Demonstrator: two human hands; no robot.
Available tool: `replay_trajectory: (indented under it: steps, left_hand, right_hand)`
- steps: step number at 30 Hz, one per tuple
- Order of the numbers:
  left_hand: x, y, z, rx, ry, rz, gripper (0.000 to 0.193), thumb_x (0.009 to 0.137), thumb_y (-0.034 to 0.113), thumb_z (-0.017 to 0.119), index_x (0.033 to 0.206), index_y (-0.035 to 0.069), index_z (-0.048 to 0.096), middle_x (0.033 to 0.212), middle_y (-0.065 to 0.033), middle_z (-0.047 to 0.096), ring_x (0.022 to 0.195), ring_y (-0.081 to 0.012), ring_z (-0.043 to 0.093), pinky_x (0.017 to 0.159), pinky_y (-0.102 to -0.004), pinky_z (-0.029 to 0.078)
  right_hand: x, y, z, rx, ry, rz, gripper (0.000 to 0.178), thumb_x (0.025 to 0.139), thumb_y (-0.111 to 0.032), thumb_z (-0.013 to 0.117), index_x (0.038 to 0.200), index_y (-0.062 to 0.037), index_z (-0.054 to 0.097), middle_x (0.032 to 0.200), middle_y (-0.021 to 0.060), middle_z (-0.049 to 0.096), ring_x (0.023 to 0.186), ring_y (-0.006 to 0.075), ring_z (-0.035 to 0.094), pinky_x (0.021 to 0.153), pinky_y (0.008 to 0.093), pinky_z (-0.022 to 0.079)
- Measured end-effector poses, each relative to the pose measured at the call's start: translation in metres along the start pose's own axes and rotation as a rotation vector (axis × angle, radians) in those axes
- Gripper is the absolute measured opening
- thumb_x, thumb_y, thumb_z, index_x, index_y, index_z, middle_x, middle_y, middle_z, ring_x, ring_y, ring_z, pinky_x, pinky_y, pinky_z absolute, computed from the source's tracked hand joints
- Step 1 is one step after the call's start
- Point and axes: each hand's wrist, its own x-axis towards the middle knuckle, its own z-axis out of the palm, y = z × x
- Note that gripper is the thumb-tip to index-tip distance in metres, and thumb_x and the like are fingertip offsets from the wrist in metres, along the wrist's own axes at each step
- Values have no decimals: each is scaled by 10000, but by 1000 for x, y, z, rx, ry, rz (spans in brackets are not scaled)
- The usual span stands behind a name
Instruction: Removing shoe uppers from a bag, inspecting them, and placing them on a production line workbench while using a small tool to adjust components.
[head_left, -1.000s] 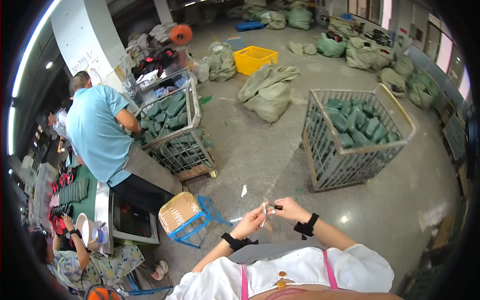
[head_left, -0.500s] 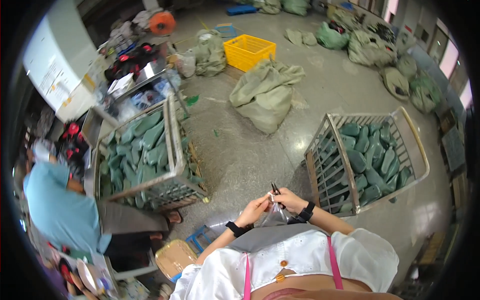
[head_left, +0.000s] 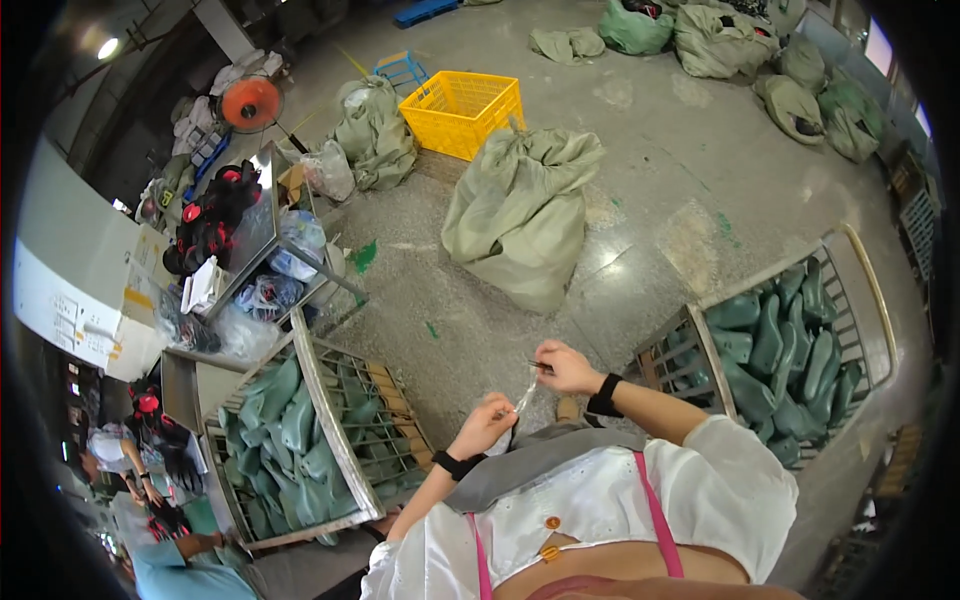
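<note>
In front of my waist, a thin clear plastic strip [head_left: 526, 394] is stretched slantwise between my two hands. My left hand [head_left: 487, 422] is closed, its fingers pinching the lower end. Farther up and to the right, my right hand [head_left: 567, 367] is also closed, at the strip's upper end. A small, thin dark object [head_left: 541, 366] pokes out from its fingers; its kind is too small to tell. Beyond my hands stands a large pale green sack [head_left: 525, 235], its top gathered.
Green shoe lasts fill a metal cage cart [head_left: 335, 430] at left and another cart [head_left: 715, 365] at right. A yellow crate [head_left: 462, 105] stands behind the sack. A metal table [head_left: 245, 225] is at far left. A person in a blue shirt [head_left: 185, 575] is at lower left.
My hands have moved apart, drawing the plastic between them into a strip. The black tool in my right hand shows less. My view has shifted; the co-worker now sits lower at left.
</note>
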Motion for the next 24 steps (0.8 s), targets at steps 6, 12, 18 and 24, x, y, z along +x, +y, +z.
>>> replay_trajectory:
  steps: [6,12,18,24]
  left_hand:
    - [99,27,-59,111,118,323,81,742,12,578,764,52,511,969,-62,509,1014,-257,449,913,-376,308]
    - [223,-37,-140,-288,116,259,93,780,13,545,742,43,465,885,-77,560,844,-188,515,793,-316,390]
    - [407,-79,-223,-188,458,-157,86,832,54,510,851,26,431,685,11,411,619,-75,410,599,-236,397]
    - [575,-138,-284,21,242,-132,435,753,144,609,1110,9,402,839,-126,542,729,-267,559,670,-333,443]
  right_hand:
    - [124,61,6,14,-76,74,192,664,-186,656,787,-55,590,842,89,544,830,277,539,699,374,448]
    - [259,157,18,211,-398,44,175,712,-210,621,821,-73,600,786,111,565,794,303,557,699,394,448]
    - [319,337,-70,-466,-714,738,230,773,-163,502,960,-126,631,911,140,622,876,312,583,743,418,466]
    - [401,439,-133,-578,-462,889,215,770,-154,489,895,-52,631,856,153,629,818,338,597,734,408,478]
